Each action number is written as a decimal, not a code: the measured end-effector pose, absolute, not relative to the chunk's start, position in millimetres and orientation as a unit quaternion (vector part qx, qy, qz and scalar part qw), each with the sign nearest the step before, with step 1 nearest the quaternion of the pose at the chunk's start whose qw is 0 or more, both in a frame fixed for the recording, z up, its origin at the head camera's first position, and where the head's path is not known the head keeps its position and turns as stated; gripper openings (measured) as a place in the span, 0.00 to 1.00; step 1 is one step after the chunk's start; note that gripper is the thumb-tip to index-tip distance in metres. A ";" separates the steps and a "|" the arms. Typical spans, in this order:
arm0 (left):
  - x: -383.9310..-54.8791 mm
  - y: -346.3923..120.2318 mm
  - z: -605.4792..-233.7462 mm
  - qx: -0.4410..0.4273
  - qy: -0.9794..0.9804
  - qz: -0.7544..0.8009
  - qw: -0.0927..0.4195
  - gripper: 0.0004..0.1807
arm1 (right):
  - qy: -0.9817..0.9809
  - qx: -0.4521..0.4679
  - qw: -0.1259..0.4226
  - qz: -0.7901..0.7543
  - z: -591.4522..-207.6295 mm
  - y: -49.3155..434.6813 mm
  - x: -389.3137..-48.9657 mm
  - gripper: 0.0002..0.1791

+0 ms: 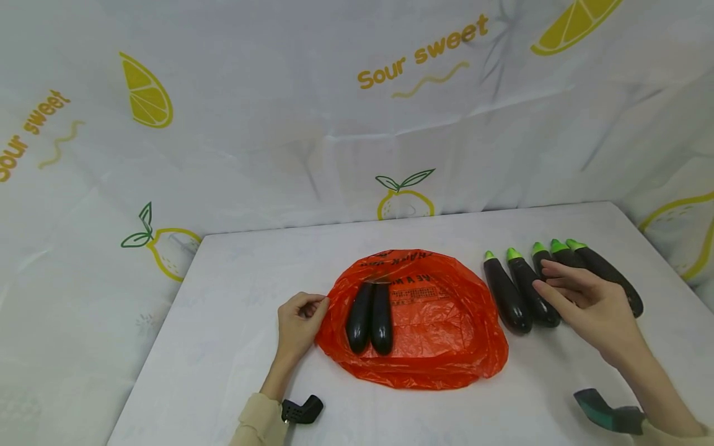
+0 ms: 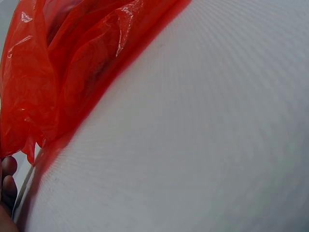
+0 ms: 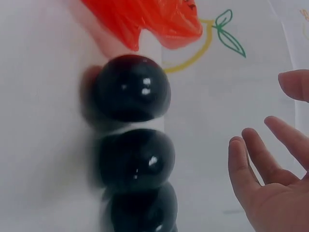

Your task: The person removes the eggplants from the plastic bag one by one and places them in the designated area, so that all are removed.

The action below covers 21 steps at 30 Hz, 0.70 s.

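Observation:
An orange-red plastic bag [image 1: 435, 347] with dark lettering lies spread open on the table, its rim rolled outward. Inside, toward its left, two dark eggplants [image 1: 382, 322] lie side by side. My left hand [image 1: 301, 325] pinches the left edge of the bag; in the left wrist view its fingertips [image 2: 8, 166] show at the bag's gathered edge. Several more eggplants [image 1: 506, 297] with bright green caps lie in a row right of the bag. Over this row hovers my right hand [image 1: 594, 306], fingers loosely extended and nothing in them. The right wrist view shows the eggplants' rounded ends [image 3: 137, 159] beside that hand.
The white-covered table [image 1: 234, 310] meets a white cloth backdrop [image 1: 268, 161] printed with lemons and lettering. Dark devices are strapped to the left wrist [image 1: 301, 410] and the right wrist [image 1: 608, 412].

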State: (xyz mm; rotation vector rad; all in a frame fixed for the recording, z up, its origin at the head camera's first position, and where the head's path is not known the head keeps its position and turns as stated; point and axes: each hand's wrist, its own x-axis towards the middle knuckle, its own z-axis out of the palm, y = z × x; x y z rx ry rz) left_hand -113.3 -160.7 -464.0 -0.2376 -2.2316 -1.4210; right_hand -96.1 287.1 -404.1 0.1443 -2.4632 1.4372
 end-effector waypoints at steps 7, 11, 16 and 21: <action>-113.9 -161.1 -465.3 -0.089 -0.815 -0.518 0.243 0.03 | -0.854 0.062 0.151 0.495 -404.2 269.0 -95.0 0.26; -114.1 -161.4 -465.8 -0.089 -0.814 -0.520 0.244 0.03 | -0.855 0.075 0.149 0.490 -403.5 258.2 -93.7 0.26; -113.9 -161.7 -465.3 -0.089 -0.813 -0.520 0.245 0.03 | -0.851 0.091 0.140 0.498 -402.6 245.8 -91.5 0.25; -113.0 -161.1 -464.1 -0.083 -0.813 -0.524 0.241 0.03 | -0.846 0.105 0.131 0.506 -402.5 234.3 -89.5 0.24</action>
